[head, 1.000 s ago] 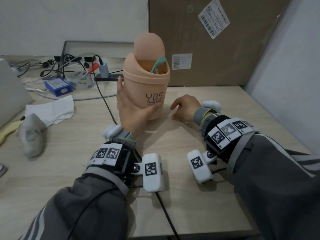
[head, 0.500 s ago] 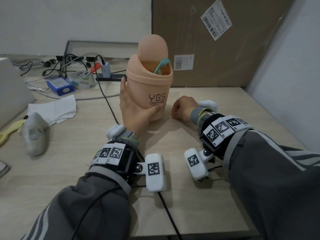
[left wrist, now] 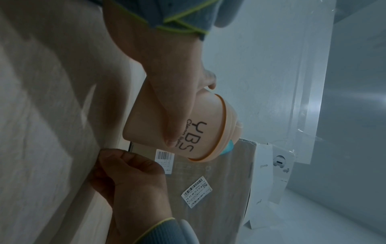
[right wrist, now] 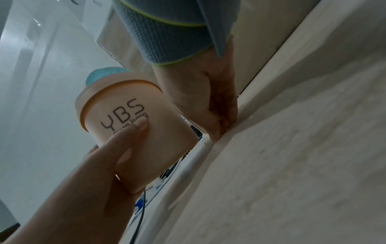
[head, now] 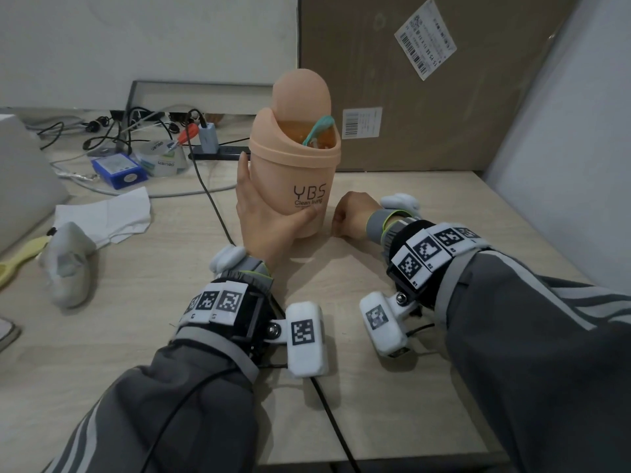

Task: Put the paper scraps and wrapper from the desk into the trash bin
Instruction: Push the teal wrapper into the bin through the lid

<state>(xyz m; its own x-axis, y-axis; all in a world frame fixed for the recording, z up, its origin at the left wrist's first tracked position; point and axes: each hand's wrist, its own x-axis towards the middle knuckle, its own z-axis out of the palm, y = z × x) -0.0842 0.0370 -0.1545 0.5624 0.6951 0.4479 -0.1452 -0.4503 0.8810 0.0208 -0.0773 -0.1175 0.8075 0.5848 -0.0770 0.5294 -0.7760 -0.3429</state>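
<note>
A peach trash bin marked "YBS" stands upright on the wooden desk, its swing lid tipped up. A teal wrapper pokes out of the opening. My left hand grips the bin's lower body, thumb across the front and fingers round the back. My right hand rests on the desk just right of the bin's base with its fingers curled under. I see nothing held in it. In the right wrist view its fingertips touch the desk.
A white crumpled paper and a grey cloth lump lie at the left. A black cable runs past the bin. Tape roll, blue box and chargers sit behind. A large cardboard box stands at the back.
My right hand's fingers have curled in tighter beside the bin. My left hand keeps its hold on the bin, which stays in place.
</note>
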